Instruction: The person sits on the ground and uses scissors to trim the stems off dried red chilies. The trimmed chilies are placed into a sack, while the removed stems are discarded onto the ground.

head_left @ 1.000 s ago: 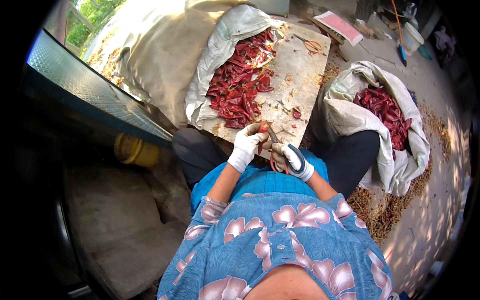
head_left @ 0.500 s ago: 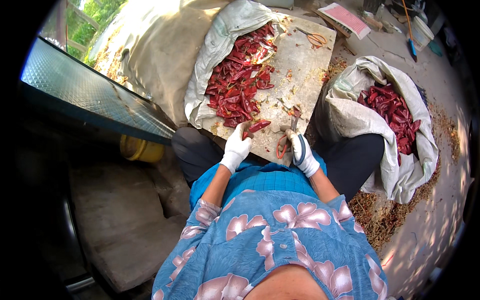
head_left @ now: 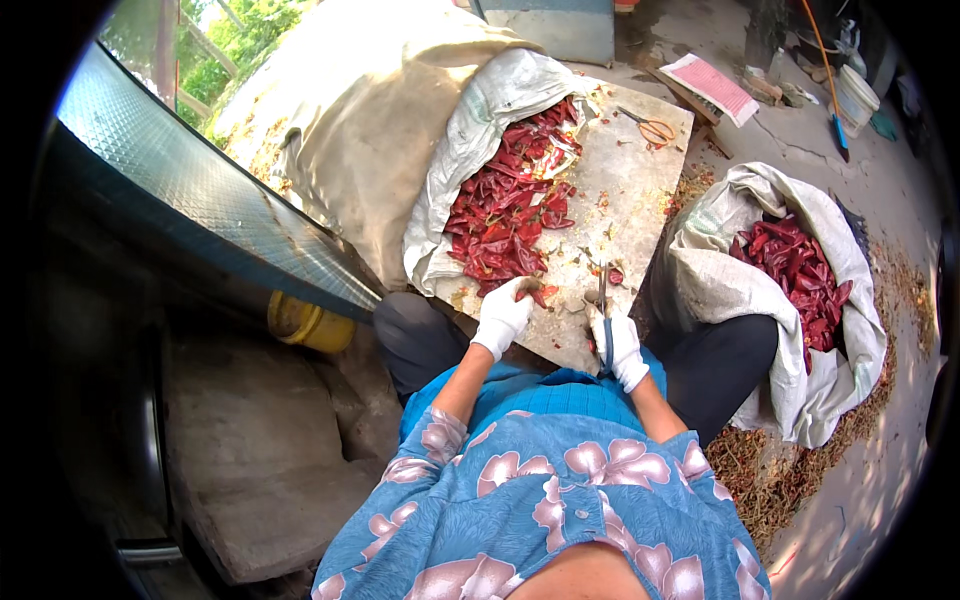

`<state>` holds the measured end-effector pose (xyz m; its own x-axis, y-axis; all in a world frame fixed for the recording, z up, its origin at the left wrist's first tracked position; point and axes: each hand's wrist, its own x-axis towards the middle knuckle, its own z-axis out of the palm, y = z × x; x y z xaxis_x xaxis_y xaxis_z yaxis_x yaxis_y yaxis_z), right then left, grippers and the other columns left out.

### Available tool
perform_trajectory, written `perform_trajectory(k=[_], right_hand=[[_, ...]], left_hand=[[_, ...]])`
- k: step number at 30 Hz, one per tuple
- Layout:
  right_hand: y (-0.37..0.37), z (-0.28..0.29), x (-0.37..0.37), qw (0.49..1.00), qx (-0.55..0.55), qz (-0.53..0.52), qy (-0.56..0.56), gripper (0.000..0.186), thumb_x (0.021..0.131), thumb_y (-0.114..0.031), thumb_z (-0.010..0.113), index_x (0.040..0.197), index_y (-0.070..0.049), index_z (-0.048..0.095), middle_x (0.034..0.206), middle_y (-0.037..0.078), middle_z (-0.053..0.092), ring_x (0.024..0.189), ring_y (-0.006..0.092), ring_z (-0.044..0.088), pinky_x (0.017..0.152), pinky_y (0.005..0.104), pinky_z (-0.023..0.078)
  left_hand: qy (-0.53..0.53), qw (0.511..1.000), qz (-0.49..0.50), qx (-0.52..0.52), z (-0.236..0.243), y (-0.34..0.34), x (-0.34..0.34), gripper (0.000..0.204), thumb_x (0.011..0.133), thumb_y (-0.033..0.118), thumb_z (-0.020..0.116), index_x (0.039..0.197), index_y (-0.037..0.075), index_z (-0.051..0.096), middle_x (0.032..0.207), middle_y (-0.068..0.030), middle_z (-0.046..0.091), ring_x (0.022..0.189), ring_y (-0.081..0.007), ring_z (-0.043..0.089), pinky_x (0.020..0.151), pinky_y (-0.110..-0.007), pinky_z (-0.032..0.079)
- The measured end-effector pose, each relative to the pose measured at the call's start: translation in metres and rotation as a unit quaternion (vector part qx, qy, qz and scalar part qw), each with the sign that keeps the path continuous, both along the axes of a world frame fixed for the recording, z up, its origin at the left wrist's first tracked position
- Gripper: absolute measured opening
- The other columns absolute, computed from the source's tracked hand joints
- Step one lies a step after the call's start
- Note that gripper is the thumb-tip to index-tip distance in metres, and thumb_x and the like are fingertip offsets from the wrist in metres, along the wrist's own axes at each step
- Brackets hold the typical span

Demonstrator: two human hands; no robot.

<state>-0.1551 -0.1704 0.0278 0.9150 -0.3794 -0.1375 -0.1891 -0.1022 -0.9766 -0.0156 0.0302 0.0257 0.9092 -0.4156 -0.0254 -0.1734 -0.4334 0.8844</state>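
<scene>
Both my hands wear white gloves with darkened fingertips. My left hand is closed at the near edge of the board, and a red dried chili shows at its fingertips, mostly hidden by them. In my right hand is a pair of scissors, blades pointing away from me and seen nearly edge-on. Just beyond my left hand, a heap of red dried chilies spills from a white woven sack onto the board. One small chili piece lies beside the blades.
To the right stands an open woven sack with red chilies inside. A second pair of scissors lies on the board's far corner. Dry stems litter the floor. A yellow bucket sits at left; a white bucket stands far right.
The whole view has shifted, moving the scene right and down. The scissors have turned from showing their open red handle loop to nearly edge-on. My left hand's fingers now cover more of the chili.
</scene>
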Motion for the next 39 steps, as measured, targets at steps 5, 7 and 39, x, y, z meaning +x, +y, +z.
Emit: perform_trajectory(k=[5, 7, 39], right_hand=[[0.002, 0.001, -0.004, 0.952, -0.300, 0.012, -0.061, 0.035, 0.097, -0.032, 0.067, 0.118, -0.004, 0.071, 0.092, 0.022, 0.073, 0.086, 0.0390, 0.071, 0.079, 0.0484, 0.057], [0.001, 0.000, -0.007, 0.931, -0.359, 0.017, -0.056, 0.036, 0.091, -0.039, 0.070, 0.101, -0.004, 0.071, 0.088, 0.021, 0.069, 0.087, 0.0421, 0.069, 0.079, 0.0516, 0.055], [0.008, 0.037, -0.015, 0.890, -0.437, 0.130, 0.019, 0.036, 0.091, -0.043, 0.065, 0.103, -0.009, 0.072, 0.085, 0.018, 0.071, 0.083, 0.0384, 0.071, 0.072, 0.0504, 0.056]], left_hand=[[0.256, 0.951, 0.107, -0.134, 0.037, -0.002, -0.003, 0.029, 0.099, 0.024, 0.075, 0.121, 0.004, 0.074, 0.079, 0.0000, 0.068, 0.056, -0.0089, 0.060, 0.046, -0.024, 0.041], [0.198, 0.967, 0.099, -0.123, 0.023, -0.005, 0.000, 0.033, 0.091, 0.013, 0.083, 0.120, 0.004, 0.073, 0.082, 0.0011, 0.068, 0.057, -0.0071, 0.057, 0.048, -0.024, 0.041], [-0.153, 0.986, -0.015, 0.061, 0.043, -0.010, -0.041, 0.065, 0.084, 0.000, 0.081, 0.146, 0.007, 0.060, 0.123, -0.0090, 0.074, 0.102, -0.0163, 0.070, 0.094, -0.030, 0.056]])
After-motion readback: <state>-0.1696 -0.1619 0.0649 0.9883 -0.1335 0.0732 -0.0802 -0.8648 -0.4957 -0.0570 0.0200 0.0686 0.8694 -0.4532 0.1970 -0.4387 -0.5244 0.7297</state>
